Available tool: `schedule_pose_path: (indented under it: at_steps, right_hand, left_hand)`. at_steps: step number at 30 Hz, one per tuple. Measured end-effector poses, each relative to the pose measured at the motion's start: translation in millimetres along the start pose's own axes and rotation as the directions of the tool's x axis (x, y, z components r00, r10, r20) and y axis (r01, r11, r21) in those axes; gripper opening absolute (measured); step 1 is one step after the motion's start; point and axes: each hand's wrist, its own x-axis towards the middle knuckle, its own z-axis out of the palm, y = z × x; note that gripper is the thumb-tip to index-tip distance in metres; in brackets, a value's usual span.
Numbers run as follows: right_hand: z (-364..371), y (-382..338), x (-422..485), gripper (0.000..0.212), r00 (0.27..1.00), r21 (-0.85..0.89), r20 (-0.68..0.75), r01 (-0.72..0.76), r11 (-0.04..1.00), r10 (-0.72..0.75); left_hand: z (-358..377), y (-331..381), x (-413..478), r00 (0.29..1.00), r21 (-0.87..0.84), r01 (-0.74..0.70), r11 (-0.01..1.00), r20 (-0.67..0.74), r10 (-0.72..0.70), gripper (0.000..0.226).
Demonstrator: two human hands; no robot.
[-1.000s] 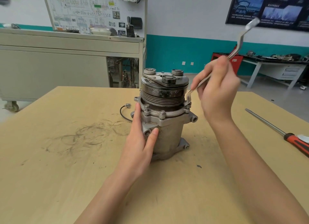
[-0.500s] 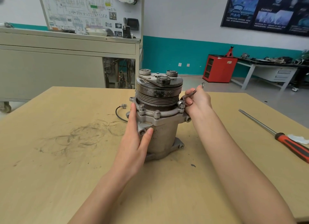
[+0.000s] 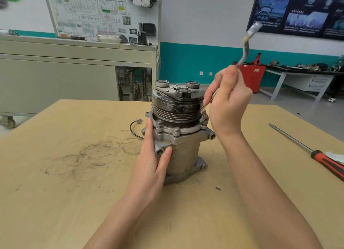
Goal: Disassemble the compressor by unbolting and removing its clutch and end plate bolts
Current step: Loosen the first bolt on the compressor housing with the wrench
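Here, the dull grey cast-metal compressor point(image 3: 183, 152) stands upright mid-table point(image 3: 55, 193), with a ribbed dark pulley and flat clutch plate point(image 3: 178, 95) on top. The left hand point(image 3: 154, 161) lies flat on its flank, fingers straight. The right hand point(image 3: 228, 103) grips a slim steel wrench point(image 3: 245, 47) — its lower tip mostly hidden, its upper end blurred. A red-handled screwdriver point(image 3: 305, 148) lies well apart to the right, cut off by the frame edge.

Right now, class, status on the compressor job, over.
Left hand flat against compressor body, steadying. Right hand grips wrench, lower end at compressor's right rim. Screwdriver lies apart on table, nothing in the way.
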Motion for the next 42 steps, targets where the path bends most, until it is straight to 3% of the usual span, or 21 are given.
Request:
schedule_pose_path:
  at_steps: [2, 4, 6, 8, 10, 12, 13, 15, 17, 19, 20, 22, 24, 28, 30, 32, 34, 36, 38, 40, 42]
  right_hand:
    - [-2, 5, 5, 0.045, 0.950, 0.165, -0.168, -0.234, 0.958, 0.261]
    - [-4, 15, 10, 0.049, 0.795, 0.341, -0.237, -0.470, 0.814, 0.558]
    - [-4, 25, 11, 0.049, 0.695, 0.412, -0.211, -0.574, 0.708, 0.687]
    - [-1, 27, 13, 0.049, 0.694, 0.417, -0.179, -0.589, 0.692, 0.698]
    - [1, 22, 16, 0.049, 0.755, 0.371, -0.128, -0.565, 0.737, 0.643]
    - [2, 14, 17, 0.048, 0.854, 0.289, -0.089, -0.470, 0.834, 0.512]
    - [3, 9, 15, 0.046, 0.912, 0.232, -0.074, -0.378, 0.896, 0.404]
    - [4, 0, 5, 0.045, 0.992, 0.085, -0.020, -0.120, 0.989, 0.123]
    - [3, -3, -6, 0.053, 0.987, -0.053, 0.066, 0.147, 0.988, -0.144]
    - [-1, -2, -12, 0.056, 0.958, -0.115, 0.106, 0.278, 0.954, -0.267]
    - [-4, -1, -12, 0.053, 0.961, -0.106, 0.098, 0.267, 0.958, -0.257]
    - [-11, -1, -8, 0.047, 0.999, 0.022, 0.011, 0.042, 0.999, -0.042]
    - [-17, 2, -2, 0.048, 0.947, 0.264, -0.107, -0.265, 0.927, 0.302]
    - [-25, 27, 2, 0.047, 0.628, 0.478, -0.126, -0.640, 0.601, 0.768]
    - [-22, 37, 3, 0.045, 0.488, 0.508, -0.071, -0.733, 0.453, 0.870]
    - [-16, 40, 11, 0.044, 0.424, 0.467, 0.000, -0.801, 0.375, 0.906]
    - [-9, 33, 20, 0.045, 0.479, 0.403, -0.001, -0.803, 0.439, 0.878]
    - [-3, 21, 22, 0.048, 0.689, 0.283, -0.102, -0.671, 0.685, 0.718]
    - [2, 6, 16, 0.049, 0.875, 0.138, -0.157, -0.439, 0.888, 0.457]
    - [5, -5, 8, 0.044, 0.944, 0.095, -0.146, -0.285, 0.954, 0.297]
    - [7, -9, 5, 0.042, 0.960, 0.092, -0.135, -0.235, 0.968, 0.245]
  left_hand:
    - [0, -1, 0, 1.000, 0.002, -0.006, 1.000, -0.005, 0.006, 0.072]
    - [1, -1, 1, 1.000, 0.010, -0.016, 1.000, -0.005, 0.016, 0.072]
    - [1, 2, 1, 0.999, 0.039, -0.040, 0.998, 0.000, 0.040, 0.068]
    - [0, 7, 0, 0.985, 0.181, -0.125, 0.976, -0.092, 0.143, 0.064]
    - [1, 14, -1, 0.884, 0.382, -0.314, 0.870, -0.217, 0.414, 0.066]
    - [6, 24, 5, 0.741, 0.572, -0.446, 0.688, -0.195, 0.643, 0.051]
    - [10, 29, 10, 0.712, 0.642, -0.450, 0.621, -0.162, 0.684, 0.044]
    - [17, 35, 21, 0.740, 0.705, -0.388, 0.594, -0.146, 0.656, 0.039]
    - [23, 38, 29, 0.804, 0.699, -0.324, 0.638, -0.152, 0.575, 0.043]
    - [25, 37, 34, 0.838, 0.671, -0.306, 0.675, -0.146, 0.526, 0.045]
    - [25, 37, 36, 0.844, 0.651, -0.308, 0.694, -0.150, 0.515, 0.044]
    - [25, 37, 38, 0.851, 0.614, -0.312, 0.725, -0.159, 0.501, 0.043]
    - [24, 38, 39, 0.857, 0.594, -0.310, 0.742, -0.162, 0.489, 0.045]
    - [22, 41, 37, 0.871, 0.576, -0.301, 0.760, -0.158, 0.465, 0.045]
    - [21, 42, 36, 0.870, 0.579, -0.302, 0.758, -0.157, 0.466, 0.043]
    - [21, 44, 36, 0.868, 0.587, -0.299, 0.753, -0.160, 0.469, 0.045]
    - [21, 44, 35, 0.867, 0.599, -0.293, 0.746, -0.163, 0.471, 0.047]
    - [22, 43, 35, 0.866, 0.607, -0.289, 0.740, -0.163, 0.472, 0.050]
    - [24, 42, 35, 0.867, 0.617, -0.277, 0.737, -0.170, 0.468, 0.054]
    - [25, 43, 35, 0.869, 0.620, -0.263, 0.739, -0.180, 0.461, 0.057]
    - [27, 44, 35, 0.869, 0.619, -0.257, 0.743, -0.189, 0.458, 0.059]
